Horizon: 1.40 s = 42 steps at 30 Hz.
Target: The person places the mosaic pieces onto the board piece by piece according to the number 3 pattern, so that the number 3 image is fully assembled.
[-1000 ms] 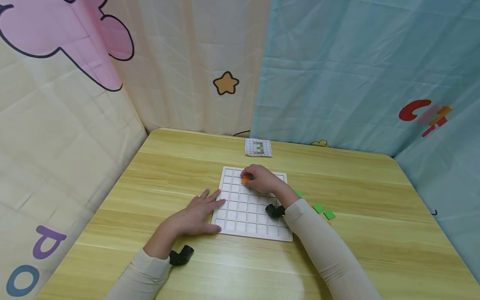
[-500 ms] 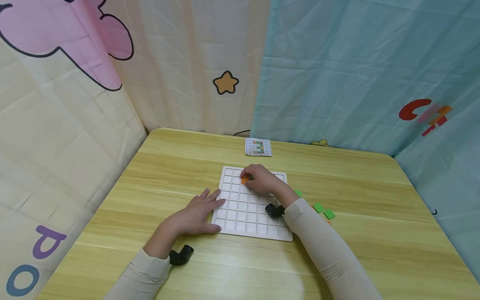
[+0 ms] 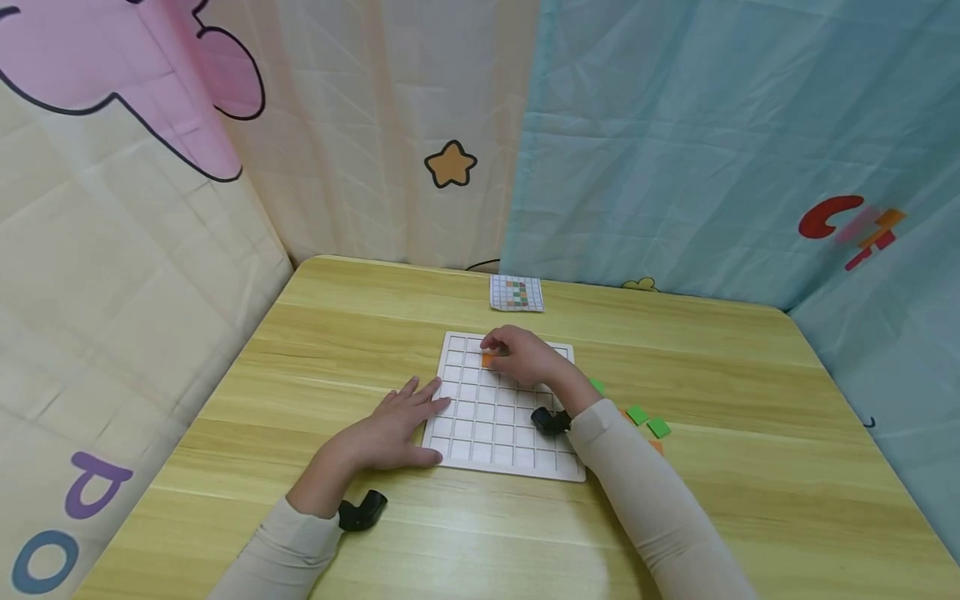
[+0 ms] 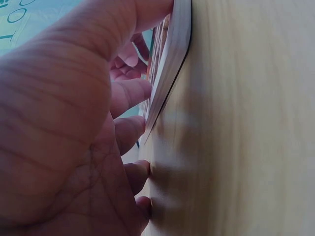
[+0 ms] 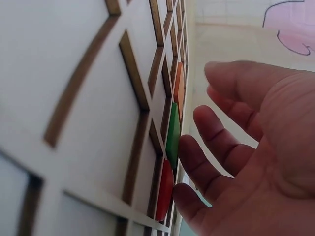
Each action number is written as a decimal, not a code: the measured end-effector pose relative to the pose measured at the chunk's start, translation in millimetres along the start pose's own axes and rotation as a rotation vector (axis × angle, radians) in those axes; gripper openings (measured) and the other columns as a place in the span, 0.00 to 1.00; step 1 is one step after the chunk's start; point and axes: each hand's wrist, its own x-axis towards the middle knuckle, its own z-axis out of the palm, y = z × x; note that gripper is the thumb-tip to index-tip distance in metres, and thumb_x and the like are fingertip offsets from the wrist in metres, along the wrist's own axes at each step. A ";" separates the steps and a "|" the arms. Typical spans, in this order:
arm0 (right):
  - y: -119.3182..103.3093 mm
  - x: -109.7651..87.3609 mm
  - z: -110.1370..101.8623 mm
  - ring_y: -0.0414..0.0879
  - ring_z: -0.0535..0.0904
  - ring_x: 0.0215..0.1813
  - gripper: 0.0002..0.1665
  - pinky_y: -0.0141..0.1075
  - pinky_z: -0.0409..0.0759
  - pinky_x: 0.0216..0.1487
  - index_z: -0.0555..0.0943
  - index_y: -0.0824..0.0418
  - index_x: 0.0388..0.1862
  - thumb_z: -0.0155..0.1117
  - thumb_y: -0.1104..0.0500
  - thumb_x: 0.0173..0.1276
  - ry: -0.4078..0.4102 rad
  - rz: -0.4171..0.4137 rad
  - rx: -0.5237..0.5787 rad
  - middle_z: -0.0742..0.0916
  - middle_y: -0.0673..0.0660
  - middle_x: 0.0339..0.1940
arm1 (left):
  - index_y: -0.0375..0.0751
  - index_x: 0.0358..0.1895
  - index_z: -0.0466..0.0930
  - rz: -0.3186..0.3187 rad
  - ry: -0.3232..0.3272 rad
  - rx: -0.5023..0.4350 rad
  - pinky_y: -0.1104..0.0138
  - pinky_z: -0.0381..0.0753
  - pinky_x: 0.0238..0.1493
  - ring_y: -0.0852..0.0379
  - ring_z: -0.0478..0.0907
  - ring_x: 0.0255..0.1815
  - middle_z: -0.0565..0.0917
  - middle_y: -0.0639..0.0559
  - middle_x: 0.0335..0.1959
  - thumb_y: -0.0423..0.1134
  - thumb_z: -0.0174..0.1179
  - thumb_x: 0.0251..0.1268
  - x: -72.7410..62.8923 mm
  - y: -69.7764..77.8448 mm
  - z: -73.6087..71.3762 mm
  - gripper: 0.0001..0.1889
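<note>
A white gridded board [image 3: 480, 454] lies on the wooden table. Spread along its left edge is my left hand [image 3: 392, 429], its thumb and fingertips touching the rim. My right hand [image 3: 527, 358] hovers over the far part of the grid, fingers loosely bent and holding nothing. Just at its fingertips, an orange square tile [image 3: 487, 361] sits in a cell. The right wrist view shows that orange tile [image 5: 179, 88] in line with a green tile [image 5: 173, 132] and a red tile [image 5: 165, 191] on the board; from the head, the hand hides those two.
Loose green tiles [image 3: 637, 415] and an orange tile [image 3: 656, 447] lie right of the board, partly behind the right sleeve [image 3: 660, 500]. A printed pattern card [image 3: 516, 294] lies near the table's back edge. Patterned curtains [image 3: 645, 150] hang behind.
My right hand has let go of the orange tile and risen slightly off it, showing more of it in its cell. The left hand has stayed in place.
</note>
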 end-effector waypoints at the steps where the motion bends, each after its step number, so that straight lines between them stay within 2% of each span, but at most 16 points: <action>1: -0.1 0.0 -0.4 0.49 0.75 0.49 0.15 0.44 0.74 0.56 0.80 0.60 0.53 0.65 0.62 0.69 0.004 -0.007 0.011 0.82 0.53 0.48 | 0.45 0.76 0.64 0.001 0.003 0.001 0.43 0.41 0.75 0.39 0.37 0.80 0.51 0.47 0.80 0.54 0.68 0.58 -0.4 0.0 -0.2 0.42; 10: -3.7 -4.2 -7.0 0.52 0.74 0.60 0.19 0.50 0.71 0.63 0.79 0.61 0.58 0.65 0.58 0.70 0.025 -0.026 0.039 0.81 0.57 0.58 | 0.46 0.76 0.64 -0.005 0.003 0.003 0.44 0.41 0.75 0.40 0.37 0.80 0.50 0.48 0.81 0.54 0.68 0.59 -1.3 -1.0 0.0 0.42; 18: -1.7 -17.0 -15.8 0.53 0.74 0.59 0.20 0.50 0.72 0.63 0.79 0.62 0.59 0.64 0.57 0.70 0.054 -0.008 0.081 0.81 0.58 0.57 | 0.46 0.76 0.63 -0.012 -0.003 -0.002 0.44 0.40 0.75 0.41 0.36 0.80 0.50 0.49 0.81 0.54 0.68 0.59 -1.1 -0.7 -0.6 0.42; 30: 19.7 -41.5 -29.7 0.53 0.74 0.61 0.21 0.53 0.68 0.66 0.78 0.63 0.60 0.63 0.58 0.71 0.100 0.027 0.122 0.81 0.59 0.58 | 0.45 0.76 0.64 -0.009 -0.008 -0.009 0.44 0.40 0.75 0.40 0.36 0.80 0.51 0.47 0.81 0.52 0.69 0.59 0.1 0.0 -0.3 0.42; 42: 43.2 -79.3 -46.1 0.56 0.73 0.62 0.20 0.56 0.67 0.67 0.77 0.63 0.61 0.62 0.58 0.73 0.176 0.127 0.154 0.81 0.60 0.59 | 0.45 0.76 0.64 -0.017 0.000 -0.009 0.44 0.40 0.75 0.41 0.36 0.80 0.50 0.48 0.81 0.53 0.69 0.58 -0.1 0.3 0.7 0.42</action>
